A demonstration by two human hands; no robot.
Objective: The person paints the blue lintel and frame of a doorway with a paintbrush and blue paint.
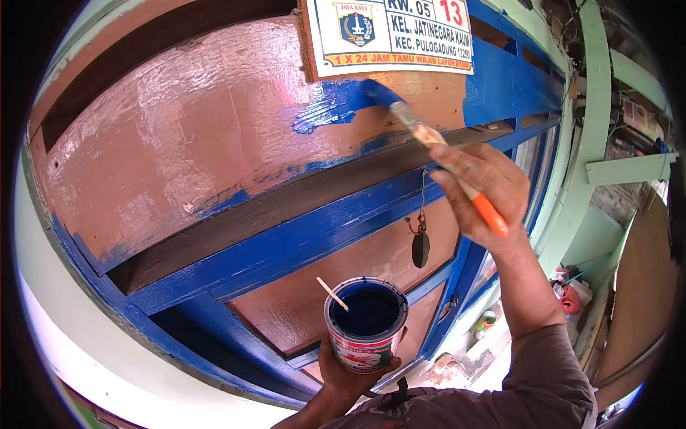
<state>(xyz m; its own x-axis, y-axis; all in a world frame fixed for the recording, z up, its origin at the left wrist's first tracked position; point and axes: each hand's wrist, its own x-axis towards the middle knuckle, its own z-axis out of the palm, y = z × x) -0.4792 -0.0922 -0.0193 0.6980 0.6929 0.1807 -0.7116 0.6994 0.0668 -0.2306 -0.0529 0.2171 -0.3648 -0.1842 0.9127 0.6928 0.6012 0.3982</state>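
Right hand (480, 187) is gripping brush (429, 136), spreading blue at one o'clock on panel (179, 143); left hand (350, 372) is clasping paint can (366, 322); brown toward nine o'clock likely needing a reload.

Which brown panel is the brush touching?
The upper brown panel under the white sign; the brush touches its fresh blue streak. The lower panel is all brown.

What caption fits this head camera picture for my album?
Right hand spreads blue paint on a brown panel with a paintbrush; left hand holds the open paint can.
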